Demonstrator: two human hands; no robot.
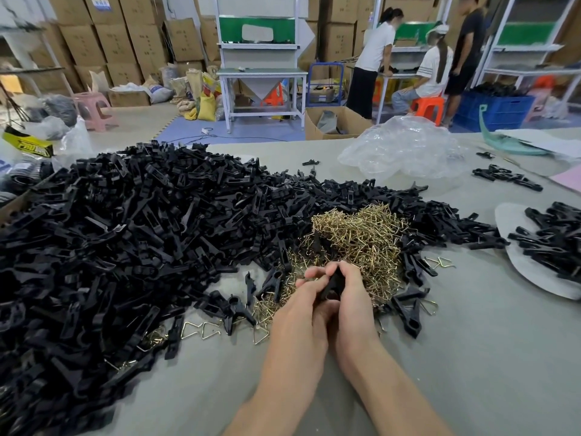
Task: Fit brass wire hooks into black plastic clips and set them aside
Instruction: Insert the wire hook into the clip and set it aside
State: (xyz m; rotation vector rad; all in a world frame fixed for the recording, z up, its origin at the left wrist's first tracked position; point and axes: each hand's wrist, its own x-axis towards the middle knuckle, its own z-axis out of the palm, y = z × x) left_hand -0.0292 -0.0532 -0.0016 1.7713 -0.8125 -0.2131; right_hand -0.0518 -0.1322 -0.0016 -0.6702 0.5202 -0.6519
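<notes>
1. A warehouse room stacked with cardboard boxes (pixel 119 36) lies behind a wide grey desk (pixel 471 357), where the work is going on.
2. The heap of loose black plastic clips (pixel 125 247) covers the left and middle of the desk. It lies to the left of both hands, so the left hand is the nearer one for picking up a fresh clip.
3. The finished clips (pixel 553 243) sit on a pale sheet at the right edge of the desk, well apart from the hands. They are off to the right and a little farther out, on the right hand's side.
4. The pile of brass wire hooks (pixel 355 234) lies straight ahead, just beyond the fingertips and within reach of either hand.
5. The left hand (pixel 298 313) and right hand (pixel 352 297) are pressed together low over the near edge of the hook pile.
   - The right hand's fingers are curled round one black clip.
   - The left hand's fingers are bent in against the same clip from the other side.
6. The held clip (pixel 334 283) shows only as a dark strip between the hands, its long axis pointing roughly away from the person.
   - I cannot tell whether a hook is already seated in it.
   - My judgement is that fitting is under way, and that setting the clip aside would be a rightward carry by the right hand.
</notes>
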